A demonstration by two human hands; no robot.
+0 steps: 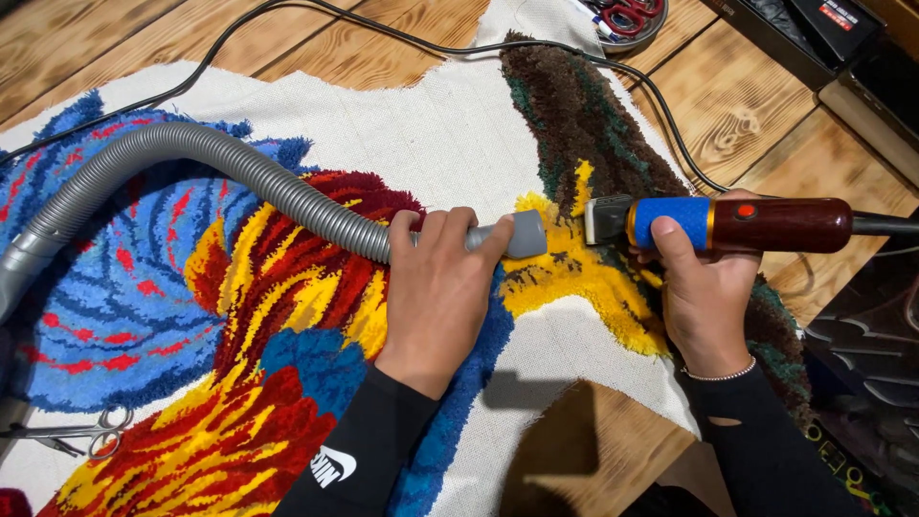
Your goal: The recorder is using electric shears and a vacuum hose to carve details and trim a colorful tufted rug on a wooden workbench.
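The hose's (239, 172) far end runs off the left edge, and the trimmer's (737, 224) blade is hard to make out. The left hand (436, 287) grips the hose near its nozzle; the right hand (704, 287) clasps the trimmer, both over the yellow pile of the rug (287, 287) on the tabletop (737, 105).

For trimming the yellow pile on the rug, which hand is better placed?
Probably the right hand: it holds the dark red and blue electric trimmer, head against the yellow tufted patch. The left hand grips the grey ribbed vacuum hose.
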